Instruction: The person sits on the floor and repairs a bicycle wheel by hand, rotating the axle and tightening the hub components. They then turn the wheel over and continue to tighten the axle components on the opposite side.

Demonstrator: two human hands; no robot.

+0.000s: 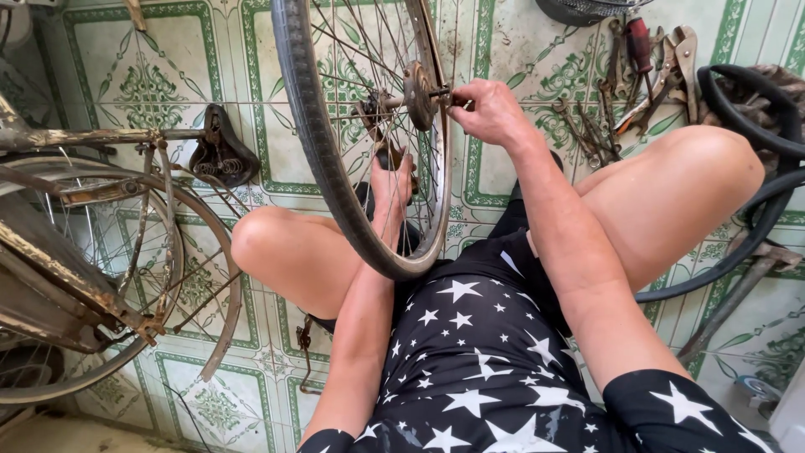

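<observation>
A bicycle wheel (pixel 314 143) with a black tyre and thin spokes stands upright between my knees, its rim resting against my lap. My left hand (pixel 391 186) reaches through the spokes and grips something dark on the far side of the hub (pixel 417 94). My right hand (pixel 489 109) pinches a small part on the axle end (pixel 442 94), just right of the hub. Which part it pinches is too small to tell.
A rusty bicycle frame with wheel and mudguard (pixel 101 260) lies at the left, a black saddle (pixel 220 153) beside it. Pliers, spanners and a red-handled tool (pixel 641 75) lie on the tiled floor at the upper right. Black tyres (pixel 755 151) curve along the right edge.
</observation>
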